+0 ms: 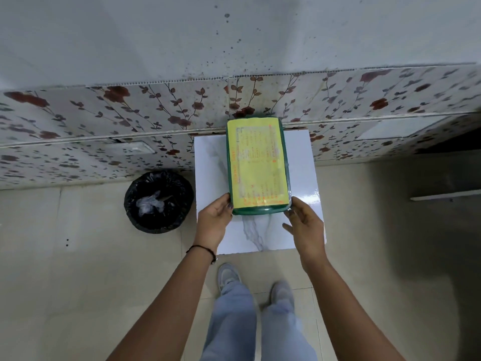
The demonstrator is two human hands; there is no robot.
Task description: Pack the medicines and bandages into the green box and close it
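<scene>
The green box [258, 162] lies on the white marble-patterned counter [213, 165], its long side running from the far edge toward the near edge, a little right of the counter's middle. Its lid is down, and a yellow label with red and dark print, too blurred to read, covers almost the whole top, leaving only a green rim showing around it. The far end of the box reaches the counter's far edge, next to the flower-patterned wall panels [104, 113]; the near end stops short of the near edge, with bare counter in front of it. The left hand [214, 220] is at the box's near left corner, fingers spread and its fingertips touching the green rim; its grip is loose and not closed around anything. The right hand [304, 225] is at the near right corner, fingers likewise spread, fingertips at or just beside the rim; whether they press on it cannot be told. A dark cord bracelet [201, 249] circles the left wrist. On the floor beside the counter's left edge stands a round bin [158, 201] lined with a black bag. Below the hands the person's light trousers and grey shoes show on the beige floor tiles.
</scene>
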